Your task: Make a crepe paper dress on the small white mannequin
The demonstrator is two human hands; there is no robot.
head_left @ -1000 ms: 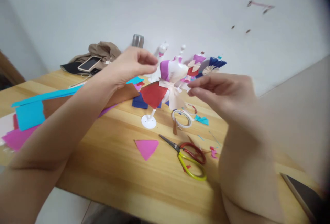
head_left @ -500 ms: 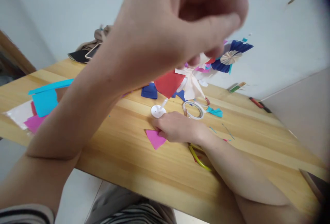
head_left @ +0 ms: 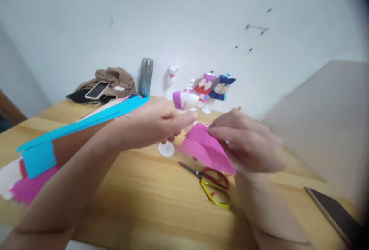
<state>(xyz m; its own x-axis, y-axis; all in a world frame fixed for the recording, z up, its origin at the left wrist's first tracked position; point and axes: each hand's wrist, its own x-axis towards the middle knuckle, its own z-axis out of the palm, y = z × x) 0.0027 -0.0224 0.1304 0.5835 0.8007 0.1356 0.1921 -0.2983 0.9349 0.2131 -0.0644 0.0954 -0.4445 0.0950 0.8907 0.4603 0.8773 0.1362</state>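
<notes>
My left hand (head_left: 163, 121) is closed around a small white doll (head_left: 189, 99) with a purple band, which leans above my thumb. Under my fingers shows the doll's round white base (head_left: 166, 149); the part between is hidden by my hand. In my right hand (head_left: 250, 140), thumb and fingertips pinch the edge of a pink sheet (head_left: 206, 146), paper or cloth, that hangs opened out beside the doll. Scissors (head_left: 198, 174) with one red and one yellow handle lie on the table just below the sheet.
Blue folded sheets (head_left: 40, 159) and a brown sheet (head_left: 69, 146) lie under my left forearm. Along the wall stand a bottle (head_left: 146, 77) and dressed figures (head_left: 221, 88). A phone (head_left: 98, 90) rests on brown cloth (head_left: 118, 79). A dark flat object (head_left: 331, 211) lies at right.
My left hand has come down from high near the camera to the doll. My right hand has lifted the pink piece off the table, and it is now spread wider. The view has shifted.
</notes>
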